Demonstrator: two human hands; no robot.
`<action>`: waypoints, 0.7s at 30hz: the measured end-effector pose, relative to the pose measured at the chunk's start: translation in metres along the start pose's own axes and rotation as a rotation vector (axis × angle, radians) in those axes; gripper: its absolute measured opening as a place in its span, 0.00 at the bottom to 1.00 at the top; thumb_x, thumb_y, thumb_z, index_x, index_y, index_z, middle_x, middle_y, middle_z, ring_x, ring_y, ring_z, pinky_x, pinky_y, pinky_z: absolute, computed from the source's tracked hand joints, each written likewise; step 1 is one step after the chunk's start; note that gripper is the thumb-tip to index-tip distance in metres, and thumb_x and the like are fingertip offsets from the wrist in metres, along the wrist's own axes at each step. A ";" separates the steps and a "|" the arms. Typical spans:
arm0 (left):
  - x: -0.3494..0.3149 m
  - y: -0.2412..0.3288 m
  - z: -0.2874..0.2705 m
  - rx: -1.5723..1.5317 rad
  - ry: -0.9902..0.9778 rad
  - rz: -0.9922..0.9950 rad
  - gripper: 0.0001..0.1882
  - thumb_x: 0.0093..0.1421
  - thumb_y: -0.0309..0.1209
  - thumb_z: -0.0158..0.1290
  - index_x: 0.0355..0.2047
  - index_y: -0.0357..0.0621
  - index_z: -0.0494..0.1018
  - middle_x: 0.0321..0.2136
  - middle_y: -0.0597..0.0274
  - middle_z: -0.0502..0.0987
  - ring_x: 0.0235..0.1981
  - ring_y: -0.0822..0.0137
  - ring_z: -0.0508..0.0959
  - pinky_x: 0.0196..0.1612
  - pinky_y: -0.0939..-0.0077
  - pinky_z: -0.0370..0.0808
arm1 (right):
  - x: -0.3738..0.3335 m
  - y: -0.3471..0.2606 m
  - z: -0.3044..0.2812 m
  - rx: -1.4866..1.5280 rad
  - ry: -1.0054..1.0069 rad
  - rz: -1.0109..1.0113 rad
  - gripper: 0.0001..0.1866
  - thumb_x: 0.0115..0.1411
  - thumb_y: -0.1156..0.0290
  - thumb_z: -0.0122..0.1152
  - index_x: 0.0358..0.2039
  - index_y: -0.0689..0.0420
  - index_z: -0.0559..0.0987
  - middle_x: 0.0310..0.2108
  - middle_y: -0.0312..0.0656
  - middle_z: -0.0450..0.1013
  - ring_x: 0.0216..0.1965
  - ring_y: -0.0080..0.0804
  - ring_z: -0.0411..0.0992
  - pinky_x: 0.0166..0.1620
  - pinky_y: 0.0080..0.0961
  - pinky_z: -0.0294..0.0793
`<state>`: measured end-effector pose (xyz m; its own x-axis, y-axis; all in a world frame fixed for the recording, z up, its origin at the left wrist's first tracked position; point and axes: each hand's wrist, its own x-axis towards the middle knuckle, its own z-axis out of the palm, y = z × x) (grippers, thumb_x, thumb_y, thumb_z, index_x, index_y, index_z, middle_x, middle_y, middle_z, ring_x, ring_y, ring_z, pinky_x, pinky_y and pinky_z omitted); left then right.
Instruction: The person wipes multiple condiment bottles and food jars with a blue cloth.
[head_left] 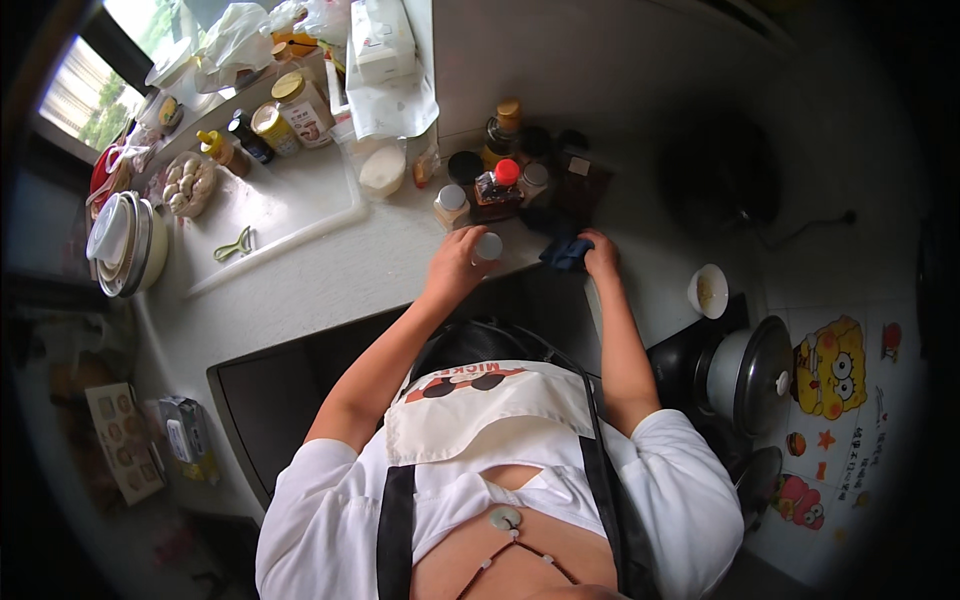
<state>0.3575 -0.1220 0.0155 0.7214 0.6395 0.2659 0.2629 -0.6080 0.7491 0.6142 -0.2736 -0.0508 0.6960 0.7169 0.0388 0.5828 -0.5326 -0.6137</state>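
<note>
My left hand (pixel 456 264) is closed around a small jar with a pale round lid (pixel 487 247) at the counter's front edge. My right hand (pixel 601 254) grips a dark blue cloth (pixel 567 253) lying over the same edge, a little to the right. Just beyond both hands stands a cluster of seasoning containers: a jar with a grey lid (pixel 452 198), a dark bottle with a red cap (pixel 506 173), another grey-lidded jar (pixel 535 178) and a bottle with a gold-brown cap (pixel 509 112). Part of the held jar is hidden by my fingers.
To the left, a white tray (pixel 300 228) carries a green peeler (pixel 235 244) and a bag of garlic (pixel 189 184). Stacked bowls (pixel 128 245) stand at the far left. On the right are a small white bowl (pixel 708 291) and a lidded pot (pixel 728 372).
</note>
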 end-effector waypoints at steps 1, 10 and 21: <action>0.004 0.003 0.005 0.013 -0.005 0.012 0.26 0.42 0.32 0.62 0.43 0.46 0.68 0.40 0.56 0.72 0.42 0.54 0.71 0.44 0.66 0.69 | 0.000 0.001 -0.002 0.093 0.010 0.091 0.23 0.42 0.89 0.38 0.32 0.55 0.79 0.40 0.42 0.73 0.41 0.43 0.72 0.34 0.32 0.76; 0.044 0.037 0.048 0.105 -0.077 0.079 0.28 0.39 0.33 0.62 0.43 0.43 0.67 0.43 0.56 0.68 0.46 0.54 0.67 0.46 0.66 0.69 | -0.018 -0.013 -0.027 0.852 0.373 0.706 0.18 0.55 0.84 0.39 0.44 0.60 0.72 0.39 0.45 0.70 0.31 0.35 0.73 0.26 0.25 0.78; 0.070 0.048 0.095 0.086 -0.008 0.040 0.31 0.38 0.32 0.63 0.44 0.41 0.64 0.40 0.53 0.66 0.44 0.52 0.67 0.43 0.63 0.71 | -0.048 -0.042 -0.055 0.907 0.259 0.569 0.21 0.55 0.86 0.39 0.50 0.61 0.67 0.43 0.46 0.67 0.37 0.35 0.71 0.34 0.27 0.79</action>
<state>0.4810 -0.1511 0.0128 0.7373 0.6105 0.2894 0.2875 -0.6711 0.6833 0.5795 -0.3099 0.0169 0.8938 0.2993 -0.3338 -0.3011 -0.1511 -0.9416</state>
